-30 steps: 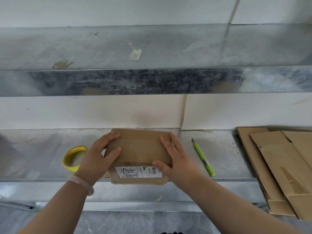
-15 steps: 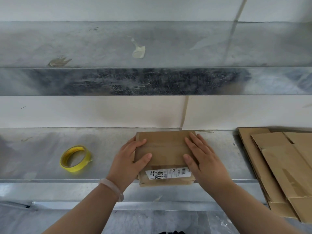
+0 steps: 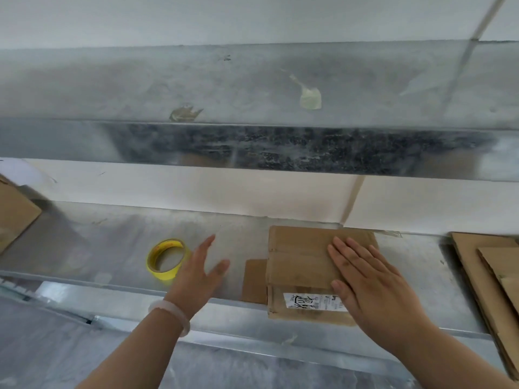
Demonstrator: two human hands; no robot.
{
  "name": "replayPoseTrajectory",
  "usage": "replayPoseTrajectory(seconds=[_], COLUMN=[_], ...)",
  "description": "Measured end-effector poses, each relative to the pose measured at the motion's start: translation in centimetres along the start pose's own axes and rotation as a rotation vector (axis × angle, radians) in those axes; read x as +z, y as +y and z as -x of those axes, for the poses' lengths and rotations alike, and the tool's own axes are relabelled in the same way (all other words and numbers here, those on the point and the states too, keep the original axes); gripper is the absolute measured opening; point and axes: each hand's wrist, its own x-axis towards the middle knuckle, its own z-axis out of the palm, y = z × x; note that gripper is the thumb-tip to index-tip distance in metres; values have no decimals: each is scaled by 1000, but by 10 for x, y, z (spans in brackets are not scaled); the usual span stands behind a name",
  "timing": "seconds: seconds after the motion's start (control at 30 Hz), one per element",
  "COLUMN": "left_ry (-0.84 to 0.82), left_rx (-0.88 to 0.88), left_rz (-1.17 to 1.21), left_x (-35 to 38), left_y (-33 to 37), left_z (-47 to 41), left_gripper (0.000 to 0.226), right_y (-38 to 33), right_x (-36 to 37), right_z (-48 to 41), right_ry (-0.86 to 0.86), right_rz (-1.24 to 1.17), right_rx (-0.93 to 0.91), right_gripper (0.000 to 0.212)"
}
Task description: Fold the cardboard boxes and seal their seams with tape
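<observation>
A small brown cardboard box (image 3: 297, 256) sits on the metal shelf (image 3: 112, 248), its front face bearing a white printed label (image 3: 311, 301). A side flap (image 3: 254, 280) sticks out flat on its left. My right hand (image 3: 368, 279) lies flat on the box top, fingers straight, pressing it down. My left hand (image 3: 200, 272) hovers with spread fingers between the box and a yellow tape roll (image 3: 165, 258), touching neither.
A stack of flattened cardboard boxes (image 3: 488, 279) lies at the right end of the shelf. Another cardboard piece (image 3: 14, 217) leans at the far left. A second metal shelf (image 3: 252, 147) runs overhead, close above the work surface.
My left hand has let go of the box and moved left toward the tape roll. The view has swung left. The green marker is out of sight.
</observation>
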Motion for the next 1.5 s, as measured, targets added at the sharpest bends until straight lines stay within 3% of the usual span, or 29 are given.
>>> replayPoseTrajectory(seconds=[0.07, 0.17, 0.2, 0.33, 0.47, 0.53, 0.63, 0.77, 0.87, 0.93, 1.23, 1.5], left_ry=[161, -26, -26, 122, -183, -317, -467, -495, -531, -537, -544, -572], left_rx=[-156, -180, -141, 146, 304, 329, 239, 181, 213, 227, 231, 193], left_rz=[-340, -886, -937, -506, 240, 411, 294, 187, 117, 70, -57, -111], left_x=[-29, -57, -60, -54, -45, -31, 2, 24, 25, 29, 34, 34], left_y=[-43, -76, -74, -9, 108, 150, 186, 193, 197, 202, 218, 224], left_z=[-6, -7, -7, -4, 2, 1, -4, -14, -19, -21, -18, -21], left_gripper=[55, 33, 29, 28, 18, 17, 17, 16, 17, 14, 12, 22], right_y=[-1, -1, -1, -1, 0, 0, 1, 9, 10, 11, 22, 25], right_x=[0, 0, 0, -3, 0, 1, -3, -6, -25, -37, -63, -76], right_z=[-1, 0, 0, -1, -1, -1, -1, -5, -10, -16, -28, -27], right_ry=[18, 30, 28, 12, 2, 21, 64, 100, 115, 165, 28, 117], right_rz=[-9, -8, -14, -23, -61, -106, -160, -370, -906, -1115, -994, -1657], right_rx=[6, -1, -3, 8, 8, 14, 2, -4, 271, 479, 556, 545], right_gripper=[62, 66, 67, 65, 62, 62, 57, 40, 23, 20, 13, 23])
